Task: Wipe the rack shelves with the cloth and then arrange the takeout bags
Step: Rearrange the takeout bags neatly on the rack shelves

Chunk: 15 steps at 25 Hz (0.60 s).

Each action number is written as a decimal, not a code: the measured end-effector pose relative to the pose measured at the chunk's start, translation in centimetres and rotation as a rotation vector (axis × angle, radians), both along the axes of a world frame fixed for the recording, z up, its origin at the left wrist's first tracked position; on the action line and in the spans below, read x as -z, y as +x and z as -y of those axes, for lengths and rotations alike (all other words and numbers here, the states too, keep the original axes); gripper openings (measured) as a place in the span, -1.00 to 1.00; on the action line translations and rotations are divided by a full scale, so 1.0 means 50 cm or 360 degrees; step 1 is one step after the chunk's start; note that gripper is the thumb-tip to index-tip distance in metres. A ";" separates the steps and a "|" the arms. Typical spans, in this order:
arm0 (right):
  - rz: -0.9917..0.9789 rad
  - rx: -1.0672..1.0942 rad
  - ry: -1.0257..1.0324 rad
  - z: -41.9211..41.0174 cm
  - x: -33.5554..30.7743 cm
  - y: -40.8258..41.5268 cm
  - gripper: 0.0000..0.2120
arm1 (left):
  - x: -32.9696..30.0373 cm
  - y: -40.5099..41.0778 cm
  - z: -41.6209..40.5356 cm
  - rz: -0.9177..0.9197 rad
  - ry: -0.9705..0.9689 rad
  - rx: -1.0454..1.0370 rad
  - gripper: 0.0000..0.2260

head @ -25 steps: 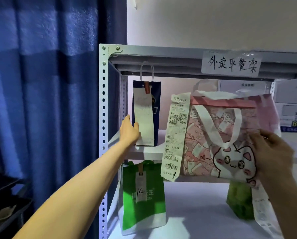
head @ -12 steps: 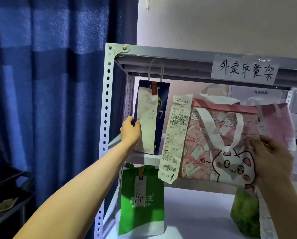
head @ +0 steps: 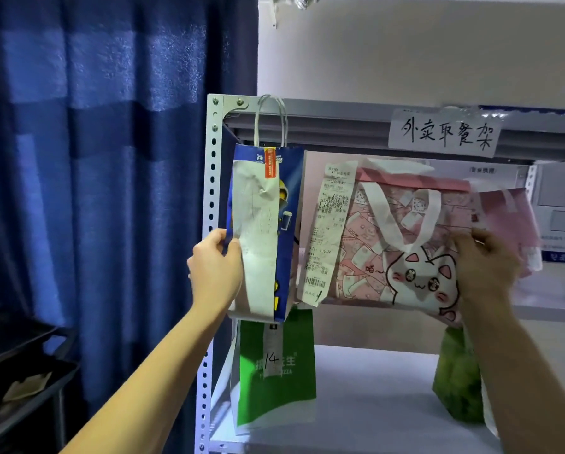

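Note:
My left hand (head: 215,273) grips the left edge of a tall blue paper bag (head: 284,204) with white twine handles and a long receipt, held up in front of the white metal rack (head: 212,198). My right hand (head: 486,267) holds the right side of a pink cat-print tote bag (head: 402,244) with a receipt hanging off its left side, lifted in front of the upper shelf. On the lower shelf (head: 372,401) stand a green-and-white bag (head: 276,368) marked 14 and a dark green bag (head: 458,381). No cloth is visible.
A blue curtain (head: 94,191) hangs left of the rack. A dark cart with trays (head: 22,371) stands at the lower left. A handwritten paper label (head: 445,132) is taped to the top shelf rail. Boxes (head: 559,204) sit behind at the right.
My left hand closed on the blue bag and lifted it up and forward off the upper shelf. My right hand kept holding the pink tote up. The view rose a little.

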State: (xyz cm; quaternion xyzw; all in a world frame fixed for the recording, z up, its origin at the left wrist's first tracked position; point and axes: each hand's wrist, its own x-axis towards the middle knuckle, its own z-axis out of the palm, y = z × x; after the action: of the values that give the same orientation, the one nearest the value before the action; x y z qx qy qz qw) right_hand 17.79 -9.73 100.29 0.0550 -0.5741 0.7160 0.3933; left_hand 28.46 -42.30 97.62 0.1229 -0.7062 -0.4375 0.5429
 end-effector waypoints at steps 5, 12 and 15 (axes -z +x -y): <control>-0.0026 -0.0008 -0.0009 0.050 -0.013 -0.011 -0.92 | 0.046 0.111 0.019 0.0104 0.0041 -0.0086 -0.90; -0.0055 -0.0101 0.0104 0.177 -0.028 -0.053 -0.92 | 0.165 0.209 0.016 0.0196 0.0141 -0.0116 -0.90; -0.0066 -0.0152 0.0130 0.231 -0.022 -0.085 -0.95 | 0.227 0.224 0.011 0.0264 0.0183 -0.0122 -0.90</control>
State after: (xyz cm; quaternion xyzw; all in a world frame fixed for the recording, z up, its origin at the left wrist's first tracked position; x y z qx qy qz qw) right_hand 13.57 -21.30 101.40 0.1130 -0.5912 0.7087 0.3680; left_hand 39.67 -42.87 86.28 0.2166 -0.7172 -0.4446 0.4910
